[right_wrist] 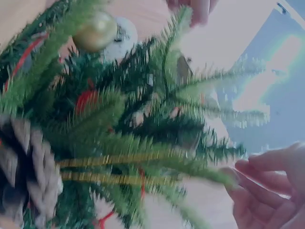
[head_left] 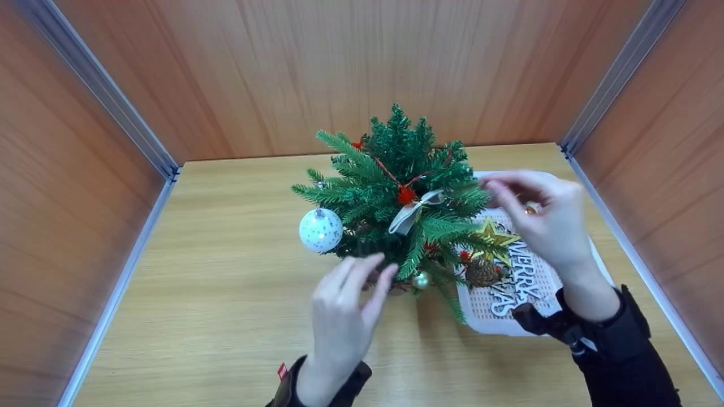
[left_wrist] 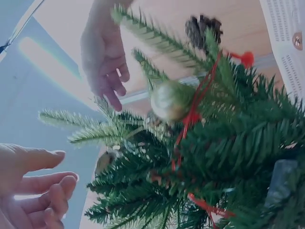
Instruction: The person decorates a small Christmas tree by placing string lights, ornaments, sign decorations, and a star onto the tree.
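A small artificial Christmas tree (head_left: 396, 186) stands mid-table, hung with a white dotted ball (head_left: 320, 230), a silver bow (head_left: 416, 212), a gold star (head_left: 495, 240), a pinecone (head_left: 482, 272) and a pale gold ball (head_left: 421, 280). My left hand (head_left: 348, 305) hovers at its front left, fingers loosely bent and apart from the branches in the left wrist view. At the right side, my right hand (head_left: 543, 217) has thumb and fingertips close against a branch tip (right_wrist: 224, 176). Blur hides whether they touch it; no grip is visible.
A white tray (head_left: 486, 327) lies right of and partly beneath the branches, holding silver "MERRY" lettering (head_left: 523, 271) and small ornaments. Wooden panels (head_left: 339, 73) with metal edge strips (head_left: 121, 107) enclose the table (head_left: 237, 254) at the back and both sides.
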A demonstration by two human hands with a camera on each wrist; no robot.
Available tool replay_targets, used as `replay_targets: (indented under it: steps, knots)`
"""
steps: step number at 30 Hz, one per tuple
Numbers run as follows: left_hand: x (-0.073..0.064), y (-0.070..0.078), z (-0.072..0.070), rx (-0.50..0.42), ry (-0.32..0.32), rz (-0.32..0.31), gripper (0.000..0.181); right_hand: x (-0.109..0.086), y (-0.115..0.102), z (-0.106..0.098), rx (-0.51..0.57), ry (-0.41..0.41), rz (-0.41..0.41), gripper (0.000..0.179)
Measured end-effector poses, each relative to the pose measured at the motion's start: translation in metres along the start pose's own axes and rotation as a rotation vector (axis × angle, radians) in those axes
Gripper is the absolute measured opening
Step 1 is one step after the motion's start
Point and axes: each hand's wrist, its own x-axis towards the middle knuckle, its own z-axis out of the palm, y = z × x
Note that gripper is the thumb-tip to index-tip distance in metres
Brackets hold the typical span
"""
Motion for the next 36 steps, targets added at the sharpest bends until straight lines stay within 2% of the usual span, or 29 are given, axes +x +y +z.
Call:
replay_targets:
  steps: [3, 6, 9, 13, 16, 19, 22, 26, 31, 36]
  knots:
    - [-0.008, 0.005, 0.001, -0.021, -0.041, -0.009, 0.024, 0.004, 0.018, -0.001, -0.033, 0.094, 0.059, 0.009]
    - [-0.015, 0.009, 0.005, -0.004, -0.099, -0.046, 0.028, 0.010, 0.040, -0.001, -0.058, 0.094, 0.103, 0.011]
    - [-0.019, 0.009, 0.010, 0.015, -0.127, -0.052, 0.024, 0.012, 0.061, -0.002, 0.061, -0.019, 0.205, 0.017]
    - [-0.021, 0.007, 0.015, 0.009, -0.105, -0.005, 0.017, 0.008, 0.075, -0.010, 0.273, -0.196, 0.397, 0.023]
    - [-0.022, 0.005, 0.016, -0.013, -0.067, 0.034, 0.012, 0.003, 0.074, -0.016, 0.351, -0.249, 0.442, 0.023]
    - [-0.022, 0.003, 0.016, -0.035, -0.040, 0.046, 0.012, -0.004, 0.068, -0.020, 0.385, -0.227, 0.394, 0.019]
    - [-0.022, 0.000, 0.015, -0.051, -0.018, 0.053, 0.013, -0.015, 0.056, -0.024, 0.421, -0.151, 0.294, 0.013]
    - [-0.020, -0.008, 0.012, -0.077, 0.003, 0.039, 0.014, -0.031, 0.042, -0.023, 0.475, -0.068, 0.178, 0.016]
    - [-0.016, -0.021, 0.003, -0.148, 0.015, -0.016, 0.019, -0.050, 0.024, -0.014, 0.381, -0.013, 0.095, 0.024]
    - [-0.011, -0.039, -0.010, -0.201, 0.000, -0.124, 0.020, -0.064, -0.001, 0.000, 0.242, 0.008, -0.008, 0.026]
